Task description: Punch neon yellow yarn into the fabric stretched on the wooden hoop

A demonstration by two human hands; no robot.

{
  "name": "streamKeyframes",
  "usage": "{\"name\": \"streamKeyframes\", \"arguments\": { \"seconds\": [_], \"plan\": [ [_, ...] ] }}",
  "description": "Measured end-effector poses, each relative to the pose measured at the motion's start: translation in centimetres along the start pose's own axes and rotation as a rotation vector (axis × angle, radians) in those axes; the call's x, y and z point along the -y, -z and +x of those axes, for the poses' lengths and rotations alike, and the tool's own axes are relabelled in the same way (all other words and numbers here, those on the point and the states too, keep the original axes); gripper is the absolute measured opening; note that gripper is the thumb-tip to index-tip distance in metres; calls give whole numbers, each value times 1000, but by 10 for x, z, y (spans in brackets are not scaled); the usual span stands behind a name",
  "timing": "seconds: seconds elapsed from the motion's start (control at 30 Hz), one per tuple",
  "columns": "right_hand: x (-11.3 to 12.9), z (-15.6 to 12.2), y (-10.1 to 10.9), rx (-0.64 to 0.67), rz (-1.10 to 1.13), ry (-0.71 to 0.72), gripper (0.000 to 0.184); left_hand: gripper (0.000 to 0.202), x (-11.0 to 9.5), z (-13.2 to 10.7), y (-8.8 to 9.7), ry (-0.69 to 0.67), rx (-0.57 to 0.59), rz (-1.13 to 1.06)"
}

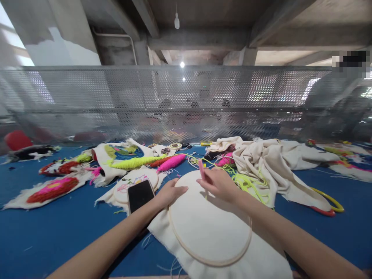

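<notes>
1. Pinched between the fingers of the right hand [217, 184] is a slim pink tool [201, 169]. It stands nearly upright, and its lower end is hidden behind the fingers.
2. That hand hovers over the far edge of a round wooden embroidery hoop [209, 228] with plain cream cloth stretched in it. The hoop lies flat on the blue table top [58, 232], directly in front of the person.
3. The left hand [171, 192] holds nothing. It lies loosely open on the hoop's far left rim, fingers pointing across the cloth.
4. Just left of the hoop, a black smartphone [140, 195] lies face up on a second, smaller hooped piece.
5. Beyond the hoop lie a neon yellow-green skein of yarn [136, 162] and a bright pink skein [172, 162], side by side.
6. Right of the hoop, loose yellow-green thread [247, 182] trails from a crumpled heap of cream fabric [270, 162].
7. Further right of the hoop, past the heap's edge, a yellow ring and a red ring [328, 205] lie together.
8. Far left of the hoop sits a tufted red and pink patch on white backing [54, 188].
9. Behind all this, well beyond the hoop, a perforated grey metal screen [174, 100] runs across the table's back edge.
</notes>
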State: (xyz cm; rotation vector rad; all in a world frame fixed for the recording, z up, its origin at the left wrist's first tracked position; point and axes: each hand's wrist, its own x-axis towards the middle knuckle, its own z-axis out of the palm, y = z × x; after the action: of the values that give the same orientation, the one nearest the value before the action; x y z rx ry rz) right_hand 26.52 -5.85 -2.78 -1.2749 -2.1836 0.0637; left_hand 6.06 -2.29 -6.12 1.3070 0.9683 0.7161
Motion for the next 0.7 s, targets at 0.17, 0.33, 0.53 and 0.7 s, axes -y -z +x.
{"name": "streamKeyframes", "arguments": {
  "seconds": [0.17, 0.33, 0.53, 0.7],
  "plan": [
    [2, 3, -12, -73, 130, -84, 24, 38, -1, -3, 3, -28, -67, 204],
    [-8, -8, -15, 37, 430, -173, 25, 35, -6, -6, 3, -48, -110, 378],
    [-11, -6, -12, -82, 500, -176, 26, 31, -10, -10, 1, -143, -150, 495],
    [-8, 1, -12, -170, 438, -164, 24, 31, -16, -12, 0, -227, -200, 585]
  ]
}}
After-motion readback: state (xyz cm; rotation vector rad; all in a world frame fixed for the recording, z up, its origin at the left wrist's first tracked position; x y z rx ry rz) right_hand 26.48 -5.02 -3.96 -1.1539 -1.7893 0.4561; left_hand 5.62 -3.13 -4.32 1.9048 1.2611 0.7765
